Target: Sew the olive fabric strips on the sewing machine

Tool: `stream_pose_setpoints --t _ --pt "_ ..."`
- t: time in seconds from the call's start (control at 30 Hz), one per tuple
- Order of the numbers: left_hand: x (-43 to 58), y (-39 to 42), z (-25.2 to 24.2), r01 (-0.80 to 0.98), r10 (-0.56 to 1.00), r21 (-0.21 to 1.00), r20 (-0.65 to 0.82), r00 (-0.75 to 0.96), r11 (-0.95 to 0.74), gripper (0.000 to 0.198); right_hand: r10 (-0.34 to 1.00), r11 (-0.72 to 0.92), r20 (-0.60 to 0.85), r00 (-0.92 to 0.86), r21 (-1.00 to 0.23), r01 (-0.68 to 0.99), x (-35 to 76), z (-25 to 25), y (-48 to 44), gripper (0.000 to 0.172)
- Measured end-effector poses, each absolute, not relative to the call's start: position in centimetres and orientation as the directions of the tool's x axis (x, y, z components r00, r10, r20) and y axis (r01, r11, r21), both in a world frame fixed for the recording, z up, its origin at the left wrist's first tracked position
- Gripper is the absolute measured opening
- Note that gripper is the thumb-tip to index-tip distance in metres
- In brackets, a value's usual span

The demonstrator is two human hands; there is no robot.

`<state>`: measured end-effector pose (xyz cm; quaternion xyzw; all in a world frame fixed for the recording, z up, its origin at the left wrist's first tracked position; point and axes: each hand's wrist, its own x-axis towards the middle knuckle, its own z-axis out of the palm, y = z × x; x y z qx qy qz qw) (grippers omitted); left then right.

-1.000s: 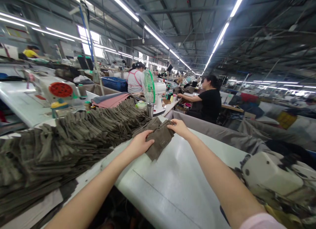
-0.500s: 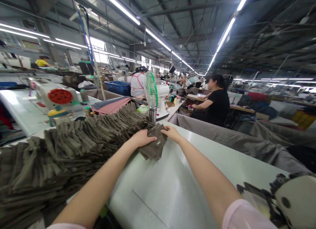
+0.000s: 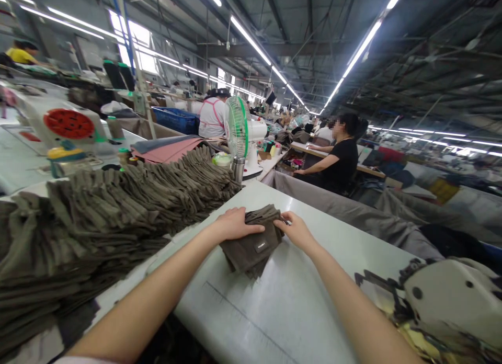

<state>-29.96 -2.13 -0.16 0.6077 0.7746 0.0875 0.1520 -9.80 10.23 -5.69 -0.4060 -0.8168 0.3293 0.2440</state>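
Note:
A folded piece of olive-brown fabric (image 3: pixel 251 251) with a small dark label on top lies on the white work table (image 3: pixel 274 306). My left hand (image 3: pixel 235 225) rests flat on its top, holding it down. My right hand (image 3: pixel 297 231) pinches its far right edge between the fingers. To the left of my left forearm runs a long, overlapping stack of similar olive-brown fabric pieces (image 3: pixel 117 212). The table's underside is hidden.
A sewing machine (image 3: pixel 451 296) stands at the lower right, and another with a red disc (image 3: pixel 68 124) at the left. Beyond the stack are a desk fan (image 3: pixel 237 127), a steel flask (image 3: pixel 238 169) and a blue crate (image 3: pixel 175 120). A co-worker in black (image 3: pixel 337 160) sits at the right.
The fabric piece now lies nearer me as a thicker folded bundle, with both hands on it. The view has turned slightly, shifting the background left.

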Motion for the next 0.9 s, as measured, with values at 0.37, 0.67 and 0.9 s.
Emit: stream_pose_setpoints --t 0.37,0.67,0.9 --pt "-31.7 2.7 3.9 0.925 0.935 0.349 -0.353 -0.021 0.153 0.073 0.908 0.383 0.16 -0.387 -0.693 0.611 -11.0 -3.5 7.0 0.029" --pt "-27.3 -1.6 3.6 0.878 0.95 0.476 -0.295 0.1 0.055 0.063 0.922 0.366 0.214 -0.323 -0.75 0.55 -5.9 -3.4 2.7 0.017" --pt "-22.2 -8.2 1.0 0.775 0.998 0.632 0.037 -0.054 0.019 0.055 0.924 0.381 0.326 -0.199 -0.821 0.424 0.8 -2.8 -4.2 0.04"
